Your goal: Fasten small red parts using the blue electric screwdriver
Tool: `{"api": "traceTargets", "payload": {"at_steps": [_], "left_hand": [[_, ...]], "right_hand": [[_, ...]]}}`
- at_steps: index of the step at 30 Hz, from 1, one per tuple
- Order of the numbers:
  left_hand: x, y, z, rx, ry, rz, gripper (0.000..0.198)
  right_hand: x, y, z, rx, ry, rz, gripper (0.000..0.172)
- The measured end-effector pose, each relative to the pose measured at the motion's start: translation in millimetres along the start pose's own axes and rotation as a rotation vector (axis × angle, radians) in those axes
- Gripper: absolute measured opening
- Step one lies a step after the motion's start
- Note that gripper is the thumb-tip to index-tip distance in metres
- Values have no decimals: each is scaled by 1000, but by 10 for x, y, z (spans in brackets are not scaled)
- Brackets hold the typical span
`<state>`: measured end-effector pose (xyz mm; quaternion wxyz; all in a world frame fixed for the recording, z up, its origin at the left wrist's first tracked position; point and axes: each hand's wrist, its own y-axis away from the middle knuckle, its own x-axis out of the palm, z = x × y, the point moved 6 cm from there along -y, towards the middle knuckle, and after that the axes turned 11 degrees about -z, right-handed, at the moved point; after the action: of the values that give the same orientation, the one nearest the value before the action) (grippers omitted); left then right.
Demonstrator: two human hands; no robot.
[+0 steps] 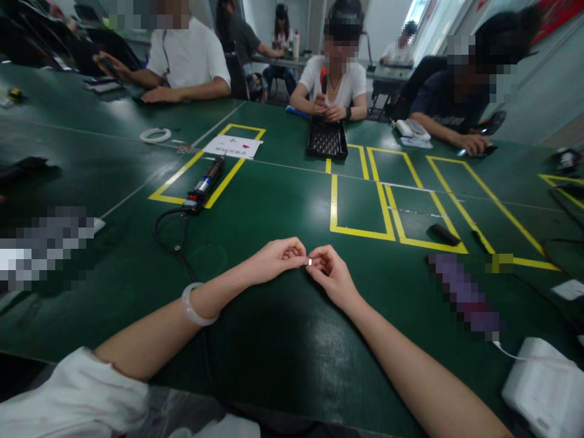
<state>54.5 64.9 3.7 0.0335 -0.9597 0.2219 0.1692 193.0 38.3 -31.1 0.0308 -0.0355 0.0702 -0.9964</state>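
A tiny bright, shiny piece (309, 262) sits between the fingertips of both hands, just above the green table (274, 328). Its kind is too small to make out. My left hand (283, 255), with a pale bangle (194, 304) on the wrist, pinches from the left with thumb and forefinger. From the right, my right hand (332, 274) closes its fingertips on the same piece, its other fingers curled.
A cabled electric screwdriver (207, 182) lies inside a yellow tape outline at left. Across the table, a person works over a black tray (326, 141). A white sheet (232, 146), a tape roll (155, 135) and a white charger (542, 383) lie about.
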Motion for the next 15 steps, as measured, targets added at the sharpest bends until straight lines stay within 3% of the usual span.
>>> {"api": "traceTargets", "payload": {"at_steps": [5, 9, 12, 15], "left_hand": [[-18, 66, -171, 208, -288, -42, 17], [-96, 87, -236, 280, -427, -13, 24], [-485, 43, -179, 260, -609, -122, 38], [-1186, 4, -11, 164, -919, -365, 56]], "right_hand": [[-6, 3, 17, -8, 74, 11, 18], [-12, 7, 4, -30, 136, 23, 18], [-12, 4, -8, -20, 159, 27, 21], [3, 1, 12, -29, 204, 49, 16]]}}
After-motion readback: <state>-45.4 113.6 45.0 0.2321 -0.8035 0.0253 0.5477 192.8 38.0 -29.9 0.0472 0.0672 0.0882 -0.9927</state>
